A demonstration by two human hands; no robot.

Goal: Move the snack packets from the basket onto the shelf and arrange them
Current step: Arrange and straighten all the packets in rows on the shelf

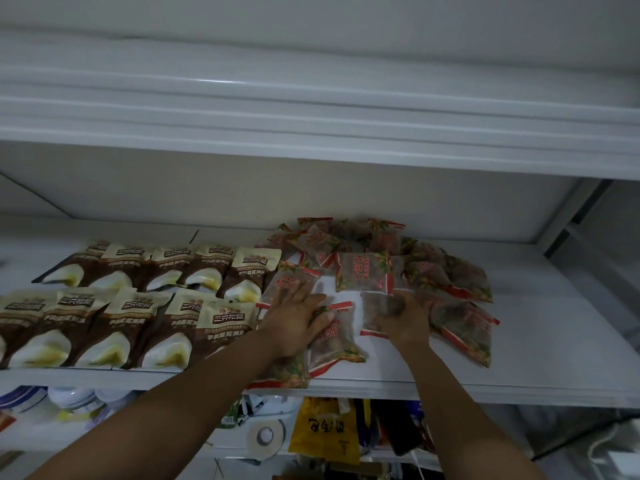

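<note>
Head view, looking at a white shelf [519,341].

- Left half of the shelf: brown-and-cream snack pouches [138,306] lying overlapped in 2 rows, 1 behind the other, printed faces up.
- Right half of the shelf: red-trimmed packets [363,271], translucent with leaf print, in a loose heap that runs from the shelf's back to its front edge. They are not in rows.
- Left hand [294,320]: flat, palm down, fingers spread. It presses on 2 of the red-trimmed packets near the middle of the shelf, just beside the pouch rows.
- 1 front packet [287,372] lies at the shelf's front edge, partly under the left forearm.
- Right hand [405,320]: fingers curled onto a clear packet [375,306] at the middle of the shelf, gripping its right edge. The packet's far end rests on the heap.
- The hands are apart, with packets between them.
- Below the shelf: a yellow bag [322,431] and a tape roll [265,436], dimly lit.
</note>
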